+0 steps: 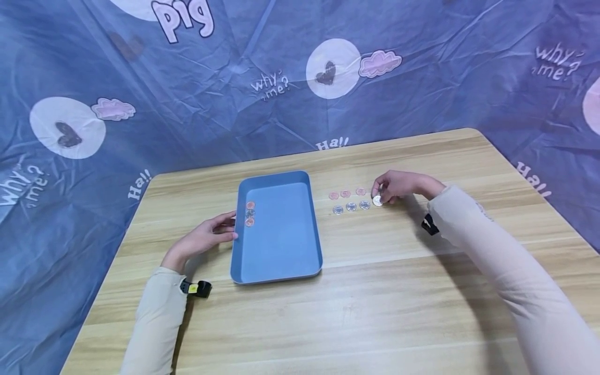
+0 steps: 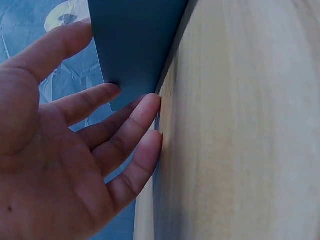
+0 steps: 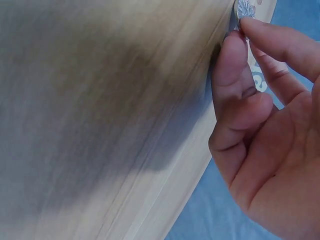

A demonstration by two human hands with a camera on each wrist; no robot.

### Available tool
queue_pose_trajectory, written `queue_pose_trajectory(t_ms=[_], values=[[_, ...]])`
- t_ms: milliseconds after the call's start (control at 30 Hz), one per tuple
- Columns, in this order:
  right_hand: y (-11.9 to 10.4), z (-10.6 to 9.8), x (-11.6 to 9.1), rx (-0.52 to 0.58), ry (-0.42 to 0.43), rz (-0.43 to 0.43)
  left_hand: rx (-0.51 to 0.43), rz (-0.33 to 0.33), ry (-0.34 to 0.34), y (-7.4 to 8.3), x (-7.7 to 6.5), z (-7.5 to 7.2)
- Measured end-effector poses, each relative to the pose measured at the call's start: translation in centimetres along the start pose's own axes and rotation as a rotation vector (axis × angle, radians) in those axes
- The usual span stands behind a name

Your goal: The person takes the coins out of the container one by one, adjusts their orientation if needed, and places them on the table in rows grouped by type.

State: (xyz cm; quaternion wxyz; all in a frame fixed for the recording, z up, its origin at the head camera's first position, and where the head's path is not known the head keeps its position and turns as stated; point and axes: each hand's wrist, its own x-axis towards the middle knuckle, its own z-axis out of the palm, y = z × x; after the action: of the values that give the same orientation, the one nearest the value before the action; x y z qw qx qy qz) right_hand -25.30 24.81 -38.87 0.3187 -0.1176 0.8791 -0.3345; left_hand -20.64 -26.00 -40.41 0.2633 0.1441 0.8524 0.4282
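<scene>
Blue, wrinkled cloth printed in white with "pig" once, "why me?" three times and "Ha!!" three times hangs behind a pale wood-grain table; a yellow label at the left wrist is too small to read. A smooth blue rectangular tray with rounded corners contains three thin, round coin-like pieces in a column beside its left wall: two reddish pieces with one grey piece between them. Right of the tray, three reddish discs form a row above three silver discs. The right hand pinches a fourth silver disc between thumb and finger at the lower row's right end. The left hand, fingers spread and gripping nothing, touches the tray's left side.
</scene>
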Motion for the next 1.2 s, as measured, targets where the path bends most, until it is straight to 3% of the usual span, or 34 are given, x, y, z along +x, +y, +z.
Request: queue_pose_trajectory(t_ms=[267, 667, 1200], values=[[-0.2, 0.5, -0.1, -0.045, -0.002, -0.036, 0.026, 0.032, -0.006, 0.2, -0.4, 0.0], [-0.1, 0.6, -0.1, -0.062, -0.011, -0.015, 0.029, 0.032, -0.008, 0.3, -0.4, 0.0], [0.7, 0.2, -1.4, 0.073, -0.008, -0.022, 0.007, 0.03, -0.016, 0.1, -0.2, -0.1]])
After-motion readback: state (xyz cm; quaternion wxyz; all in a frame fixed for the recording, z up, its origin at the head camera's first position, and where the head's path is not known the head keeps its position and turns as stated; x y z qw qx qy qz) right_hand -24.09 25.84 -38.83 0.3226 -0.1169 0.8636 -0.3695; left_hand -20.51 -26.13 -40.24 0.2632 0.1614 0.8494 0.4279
